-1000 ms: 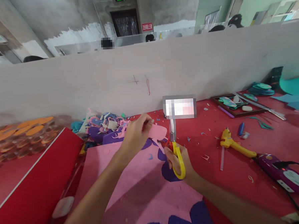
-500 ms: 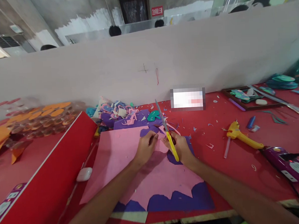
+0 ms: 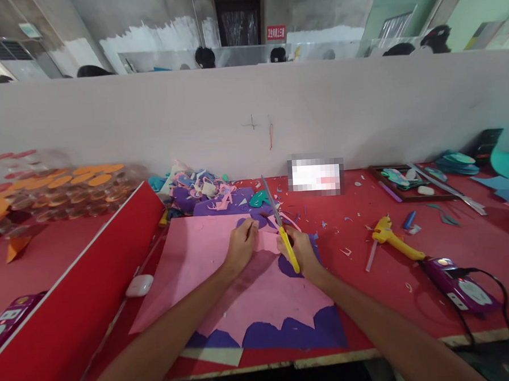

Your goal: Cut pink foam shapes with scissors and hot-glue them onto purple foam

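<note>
A pair of scissors with yellow handles (image 3: 289, 250) is in my right hand (image 3: 305, 251), its blades pointing away from me toward the partition. My left hand (image 3: 241, 245) is closed, thumb and fingers pinched at the edge of a light pink foam piece (image 3: 267, 242) that spans the gap between both hands. My right fingertips are at that piece's other side. Under my hands lies a large pink foam sheet (image 3: 190, 273) with a scalloped cut edge, on top of a purple foam sheet (image 3: 294, 337). Another purple piece (image 3: 289, 266) shows by my right wrist.
A heap of foam scraps (image 3: 198, 189) lies at the back. On the right are a yellow glue gun (image 3: 396, 240), a purple power box (image 3: 462, 287) and a framed tray (image 3: 445, 195). A red divider (image 3: 101, 278) stands left, with a white case (image 3: 140, 286) beside it.
The view has levelled and shifted slightly, so the right-hand things appear further left. Both hands keep nearly the same pose, and the scissors stay in my right hand.
</note>
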{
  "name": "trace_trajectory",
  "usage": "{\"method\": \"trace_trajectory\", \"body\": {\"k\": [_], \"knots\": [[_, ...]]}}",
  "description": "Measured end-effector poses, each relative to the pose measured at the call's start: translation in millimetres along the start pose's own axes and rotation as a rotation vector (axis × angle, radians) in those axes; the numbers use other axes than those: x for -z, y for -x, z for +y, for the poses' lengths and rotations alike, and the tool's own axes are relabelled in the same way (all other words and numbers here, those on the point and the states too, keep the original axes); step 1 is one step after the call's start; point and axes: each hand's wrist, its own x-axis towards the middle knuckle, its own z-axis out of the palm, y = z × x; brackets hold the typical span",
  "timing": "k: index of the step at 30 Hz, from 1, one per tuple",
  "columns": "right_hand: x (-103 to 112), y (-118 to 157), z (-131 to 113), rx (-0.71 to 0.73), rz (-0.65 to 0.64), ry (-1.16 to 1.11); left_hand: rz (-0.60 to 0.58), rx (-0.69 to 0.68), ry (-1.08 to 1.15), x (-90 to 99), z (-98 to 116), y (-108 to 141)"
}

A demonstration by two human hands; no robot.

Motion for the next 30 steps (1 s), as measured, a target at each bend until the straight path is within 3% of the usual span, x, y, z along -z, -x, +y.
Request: {"method": "trace_trajectory", "body": {"k": [17,24,30], "knots": [[0.7,-2.6,6.1,0.011,0.041,0.024,-0.039,-0.227,0.019,-6.2,-6.1,-2.7],[0.4,-3.7,9.5,0.027,0.057,0.037,-0.113,-0.422,-0.093,-8.4,-2.7,4.3],[2.4,-3.6,5.9,0.037,0.045,0.028,-0.128,-0.500,-0.146,-10.0,-0.9,5.2]]}}
